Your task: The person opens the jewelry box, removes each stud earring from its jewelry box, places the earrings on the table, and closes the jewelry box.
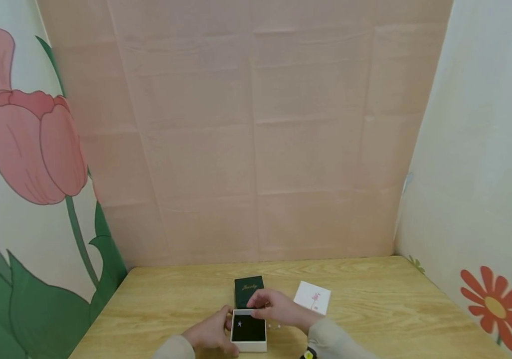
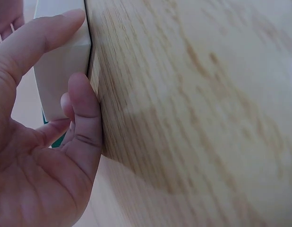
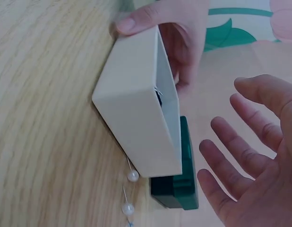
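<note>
My left hand [image 1: 211, 330] grips an open white box [image 1: 249, 346] at its left side, thumb near the front corner and fingers towards the back. A black insert [image 1: 252, 333] lines the box, with a small silver star-shaped piece [image 1: 240, 324] on its left part. Over the box's back right edge hovers my right hand [image 1: 278, 306]; in the right wrist view its fingers are spread, loosely bent and hold nothing. Thin pins with a pearl [image 3: 133, 176] at the end lie on the table along the box's right side.
A dark green lid [image 1: 249, 286] with gold lettering stands right behind the white box. To the right lies a white card [image 1: 318, 295] with a pink flower print, partly behind my right forearm. The wooden table [image 1: 170, 289] ends at a pink cloth backdrop.
</note>
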The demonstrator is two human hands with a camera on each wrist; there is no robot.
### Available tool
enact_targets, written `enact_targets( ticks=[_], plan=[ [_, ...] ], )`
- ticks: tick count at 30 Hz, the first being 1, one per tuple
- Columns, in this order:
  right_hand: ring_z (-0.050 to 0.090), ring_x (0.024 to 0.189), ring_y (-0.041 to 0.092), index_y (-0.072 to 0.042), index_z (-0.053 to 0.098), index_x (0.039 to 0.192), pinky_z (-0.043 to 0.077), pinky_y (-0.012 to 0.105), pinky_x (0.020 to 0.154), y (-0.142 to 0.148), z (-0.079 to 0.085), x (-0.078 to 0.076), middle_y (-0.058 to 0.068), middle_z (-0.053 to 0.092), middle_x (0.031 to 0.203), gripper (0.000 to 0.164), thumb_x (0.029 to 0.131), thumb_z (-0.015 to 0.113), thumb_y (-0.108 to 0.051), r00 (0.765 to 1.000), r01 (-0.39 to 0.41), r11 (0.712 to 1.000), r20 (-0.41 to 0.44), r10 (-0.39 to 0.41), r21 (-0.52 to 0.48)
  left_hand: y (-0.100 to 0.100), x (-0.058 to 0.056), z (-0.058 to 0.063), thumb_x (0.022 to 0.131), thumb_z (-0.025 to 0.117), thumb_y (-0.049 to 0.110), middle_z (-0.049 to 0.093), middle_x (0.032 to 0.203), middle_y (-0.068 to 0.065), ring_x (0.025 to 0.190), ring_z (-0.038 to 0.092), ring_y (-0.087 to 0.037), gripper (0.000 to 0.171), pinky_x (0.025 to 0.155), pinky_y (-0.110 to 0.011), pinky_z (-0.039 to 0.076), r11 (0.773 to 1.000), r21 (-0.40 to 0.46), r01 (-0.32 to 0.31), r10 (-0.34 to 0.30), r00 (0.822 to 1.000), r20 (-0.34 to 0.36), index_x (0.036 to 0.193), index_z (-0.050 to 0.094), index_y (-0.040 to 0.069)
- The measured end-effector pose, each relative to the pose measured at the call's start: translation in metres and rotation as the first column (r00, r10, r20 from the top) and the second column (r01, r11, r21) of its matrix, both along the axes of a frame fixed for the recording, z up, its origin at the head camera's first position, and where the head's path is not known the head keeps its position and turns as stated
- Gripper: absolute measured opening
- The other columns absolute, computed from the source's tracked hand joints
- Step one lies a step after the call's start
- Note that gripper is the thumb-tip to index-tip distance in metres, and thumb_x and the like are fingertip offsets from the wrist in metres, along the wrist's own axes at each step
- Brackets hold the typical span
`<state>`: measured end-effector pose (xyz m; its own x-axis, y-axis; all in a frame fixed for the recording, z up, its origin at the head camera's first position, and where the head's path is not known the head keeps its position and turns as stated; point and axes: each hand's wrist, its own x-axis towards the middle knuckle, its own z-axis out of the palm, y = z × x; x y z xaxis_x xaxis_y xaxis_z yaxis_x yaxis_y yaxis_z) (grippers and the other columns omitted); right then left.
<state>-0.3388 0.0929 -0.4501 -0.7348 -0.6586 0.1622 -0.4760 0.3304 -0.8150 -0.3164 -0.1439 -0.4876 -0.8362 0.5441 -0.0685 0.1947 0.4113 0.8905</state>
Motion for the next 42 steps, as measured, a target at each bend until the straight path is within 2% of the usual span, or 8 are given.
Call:
enact_targets(
  ticks=[6,14,18,26,33,42],
  plan=[
    [0.059,0.092,0.013,-0.005,0.065,0.108,0.047,0.024,0.081,-0.009,-0.003,0.001,0.018,0.067,0.105,0.019,0.091,0.065,-0.013,0.999,-0.032,0.999,0.000,0.032,-0.003,-0.001,-0.001,0.002,0.064,0.083,-0.002,0.060,0.092,-0.010,0.082,0.057,-0.020,0.071,0.076,-0.026,0.042,0.999,-0.035,0.001,-0.001,1.000,-0.007,0.121,0.041,0.002],
    [0.056,0.088,0.010,-0.010,0.067,0.105,0.045,0.025,0.080,-0.016,-0.013,-0.003,0.010,0.068,0.099,0.019,0.088,0.070,-0.016,0.997,0.015,0.998,-0.078,-0.011,0.055,-0.002,-0.005,0.000,0.064,0.082,-0.003,0.059,0.093,-0.010,0.085,0.056,-0.022,0.071,0.076,-0.027,0.042,0.999,-0.043,-0.003,0.003,1.000,0.019,0.122,0.041,0.003],
    [0.056,0.087,0.010,-0.010,0.067,0.104,0.045,0.025,0.079,-0.018,-0.014,-0.003,0.009,0.068,0.098,0.019,0.087,0.071,-0.016,0.994,0.028,0.997,-0.109,-0.020,0.075,-0.002,-0.005,-0.001,0.064,0.082,-0.002,0.059,0.093,-0.010,0.083,0.056,-0.021,0.071,0.074,-0.027,0.043,0.999,-0.045,-0.001,0.001,1.000,0.007,0.123,0.041,0.003],
    [0.053,0.096,0.019,-0.014,0.070,0.104,0.045,0.035,0.087,-0.021,-0.013,0.000,0.002,0.058,0.106,0.018,0.087,0.071,-0.019,0.992,0.050,0.990,-0.123,-0.034,0.135,-0.003,-0.006,-0.002,0.065,0.082,-0.001,0.059,0.092,-0.010,0.082,0.056,-0.021,0.070,0.072,-0.027,0.043,0.999,-0.046,0.004,-0.004,1.000,0.005,0.122,0.042,0.004],
    [0.054,0.097,0.016,-0.018,0.071,0.101,0.045,0.030,0.086,-0.026,-0.016,0.000,-0.002,0.056,0.106,0.016,0.086,0.072,-0.020,0.990,0.082,0.978,-0.128,-0.058,0.193,-0.004,-0.005,0.000,0.066,0.083,0.001,0.058,0.093,-0.010,0.082,0.056,-0.020,0.068,0.071,-0.026,0.043,0.998,-0.064,0.012,-0.012,1.000,0.005,0.121,0.043,0.006],
    [0.055,0.094,0.011,-0.018,0.071,0.097,0.046,0.029,0.089,-0.031,-0.020,-0.001,-0.005,0.056,0.102,0.015,0.082,0.074,-0.016,0.984,0.097,0.956,-0.171,-0.051,0.277,-0.003,-0.006,0.001,0.067,0.083,0.002,0.058,0.093,-0.010,0.083,0.055,-0.021,0.065,0.073,-0.027,0.042,0.995,-0.103,-0.010,0.011,1.000,0.011,0.119,0.044,0.007]
  ],
)
